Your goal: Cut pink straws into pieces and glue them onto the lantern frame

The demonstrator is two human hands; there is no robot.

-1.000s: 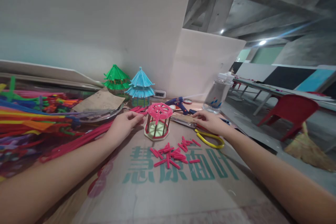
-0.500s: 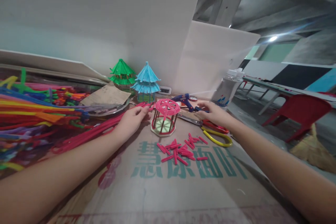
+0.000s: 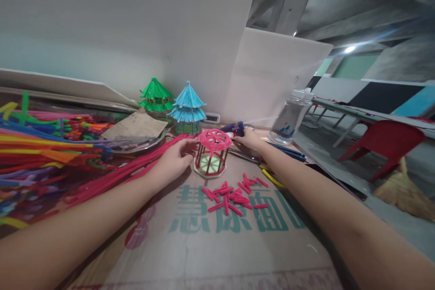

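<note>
While pipe cleaners [image 3: 54,149] of many colours fill the far left, a red bunch [image 3: 132,167] runs toward the left hand [image 3: 175,161], whose thumb and fingers stand curved and apart at the left side of the pink frame [image 3: 215,140]. Behind are a green pavilion [image 3: 155,95] and a blue one [image 3: 188,104]. The frame stands upright on the cardboard [image 3: 190,253], with cut red pieces [image 3: 234,197] in front. Right of it, the right hand [image 3: 249,139] reaches to the glue gun [image 3: 234,128], fingers bent; their grip cannot be told. Scissors [image 3: 244,156] lie partly under that forearm, and a bottle [image 3: 289,118] stands beyond.
</note>
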